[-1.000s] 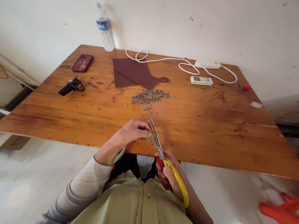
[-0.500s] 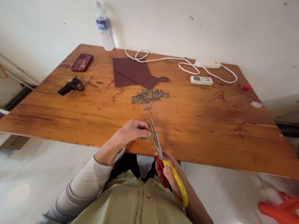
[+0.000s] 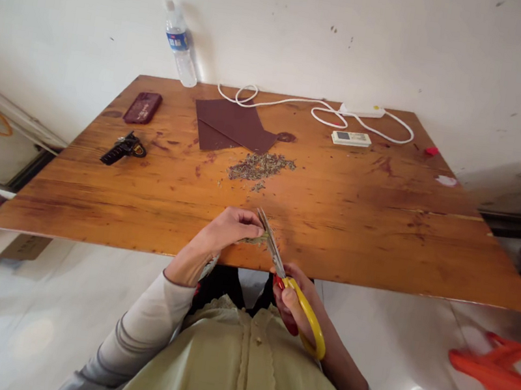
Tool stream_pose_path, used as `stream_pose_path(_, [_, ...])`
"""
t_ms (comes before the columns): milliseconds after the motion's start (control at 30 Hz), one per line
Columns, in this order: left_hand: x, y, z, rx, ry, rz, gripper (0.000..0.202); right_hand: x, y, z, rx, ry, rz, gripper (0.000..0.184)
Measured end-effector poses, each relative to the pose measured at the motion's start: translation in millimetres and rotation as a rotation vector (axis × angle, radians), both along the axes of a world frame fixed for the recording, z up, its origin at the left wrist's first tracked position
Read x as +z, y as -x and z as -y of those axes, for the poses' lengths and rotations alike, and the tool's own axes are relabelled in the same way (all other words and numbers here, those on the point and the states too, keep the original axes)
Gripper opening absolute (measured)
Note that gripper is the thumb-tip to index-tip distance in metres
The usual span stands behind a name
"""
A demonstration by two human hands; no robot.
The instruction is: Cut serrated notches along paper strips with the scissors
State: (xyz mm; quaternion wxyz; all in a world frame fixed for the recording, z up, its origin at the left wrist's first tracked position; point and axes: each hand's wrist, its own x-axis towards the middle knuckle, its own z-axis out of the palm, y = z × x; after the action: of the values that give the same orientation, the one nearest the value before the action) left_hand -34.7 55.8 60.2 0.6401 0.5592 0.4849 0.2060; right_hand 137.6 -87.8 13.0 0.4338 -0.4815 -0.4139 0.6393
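My left hand (image 3: 231, 229) pinches a small bunch of dried greenish stems (image 3: 256, 239) just above the front edge of the wooden table (image 3: 360, 217). Wrapped round the handles of a pair of scissors (image 3: 304, 307), one yellow and one red, is my right hand (image 3: 294, 293). The blades point up and left, nearly together, and lie against the stems beside my left fingertips. Beyond my hands lies a loose heap of chopped dried plant bits (image 3: 261, 167). How much of the bunch sits inside my left hand is hidden.
Dark red sheets (image 3: 234, 126) lie behind the heap. A phone (image 3: 143, 108) and a black hair clip (image 3: 124, 148) are at the left, with a plastic bottle (image 3: 181, 47) by the wall. White cable (image 3: 285, 101) and a remote control (image 3: 351, 139) sit at the back. An orange stool (image 3: 494, 370) stands right.
The scissor blades, apart before, have closed together at the stems. My right hand's fingers have drawn in on the handles; my left hand stays in place.
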Motion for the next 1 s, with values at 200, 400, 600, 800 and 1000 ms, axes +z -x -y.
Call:
stream_pose_path(200, [-2.9, 0.4, -0.8, -0.001, -0.021, -0.016, 0.025, 8.2, -1.3, -3.4, 0.073, -0.074, 0.042, 0.056])
stream_pose_path(400, [-8.0, 0.4, -2.6, 0.007, -0.047, -0.016, 0.023, 13.6, -1.8, -5.1, 0.037, -0.027, 0.089, 0.044])
stream_pose_path(600, [-4.0, 1.5, -3.4, -0.026, -0.072, -0.043, 0.021, 13.6, -2.7, -3.4, 0.015, 0.039, 0.072, 0.035])
stream_pose_path(800, [-4.8, 1.3, -3.9, -0.034, -0.099, -0.043, 0.021, 21.6, -5.3, -1.4, 0.066, 0.000, 0.106, 0.041])
stream_pose_path(1000, [-6.1, -0.1, -3.5, -0.013, -0.126, -0.033, 0.020, 22.2, -4.5, -2.8, 0.057, 0.002, 0.128, 0.038])
